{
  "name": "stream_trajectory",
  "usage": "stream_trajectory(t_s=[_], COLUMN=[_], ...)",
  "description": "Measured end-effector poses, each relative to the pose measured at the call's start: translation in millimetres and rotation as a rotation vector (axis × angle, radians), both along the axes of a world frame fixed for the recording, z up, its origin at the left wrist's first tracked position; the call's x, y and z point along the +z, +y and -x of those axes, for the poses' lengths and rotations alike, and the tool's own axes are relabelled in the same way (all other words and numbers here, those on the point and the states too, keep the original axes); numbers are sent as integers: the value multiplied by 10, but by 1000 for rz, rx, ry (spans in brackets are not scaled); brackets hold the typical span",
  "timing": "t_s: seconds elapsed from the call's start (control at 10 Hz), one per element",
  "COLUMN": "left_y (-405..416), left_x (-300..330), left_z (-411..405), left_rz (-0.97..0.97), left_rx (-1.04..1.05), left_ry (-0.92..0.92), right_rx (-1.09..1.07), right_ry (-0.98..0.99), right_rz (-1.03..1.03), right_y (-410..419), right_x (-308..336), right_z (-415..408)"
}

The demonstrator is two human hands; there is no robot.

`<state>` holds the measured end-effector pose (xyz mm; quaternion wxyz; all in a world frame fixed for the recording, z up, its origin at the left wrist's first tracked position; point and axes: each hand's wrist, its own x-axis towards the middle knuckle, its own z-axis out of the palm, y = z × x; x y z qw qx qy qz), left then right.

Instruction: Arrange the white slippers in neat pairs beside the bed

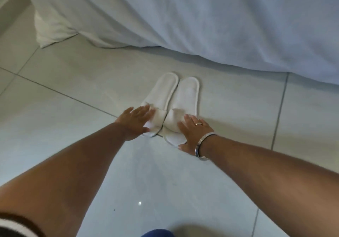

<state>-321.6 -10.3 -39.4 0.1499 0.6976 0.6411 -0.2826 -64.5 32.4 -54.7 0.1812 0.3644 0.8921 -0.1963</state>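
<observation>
Head view shows two white slippers on the tiled floor (pixel 73 82), just in front of the bed's hanging white sheet (pixel 220 26). Left slipper (pixel 163 93) and right slipper (pixel 187 97) lie side by side, touching along their inner edges, heels toward the bed and toe bands toward the person.

Left hand (pixel 135 122) rests flat, fingers spread, on the outer toe end of the left slipper — pressing, not clasping. Right hand (pixel 192 134) lies likewise flat and spread on the toe band of the right slipper; a ring (pixel 199 124) and a metal bangle (pixel 201 145) are worn on that side. Judgement: the flat palms serve to slide the two together and square their toes, since the right slipper sits slightly nearer the person than the left.

Only one pair is visible relative to the bed; others, if any, are out of frame.

No brand, label or writing is legible on slippers, sheet or floor.
</observation>
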Motion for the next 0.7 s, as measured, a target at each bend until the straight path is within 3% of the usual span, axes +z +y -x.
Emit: stream_trajectory(t_s=[0.2, 0.5, 0.7], left_y=[35, 156, 382], left_x=[-63, -90, 283], left_z=[-33, -44, 176], left_rz=[-30, 29, 101], left_rx=[104, 94, 70], left_ry=[-85, -86, -16], right_rx=[-53, -80, 91], right_ry=[73, 128, 354], right_rz=[-100, -58, -40], right_y=[-119, -125, 528], right_x=[-260, -271, 392], right_z=[141, 167, -177])
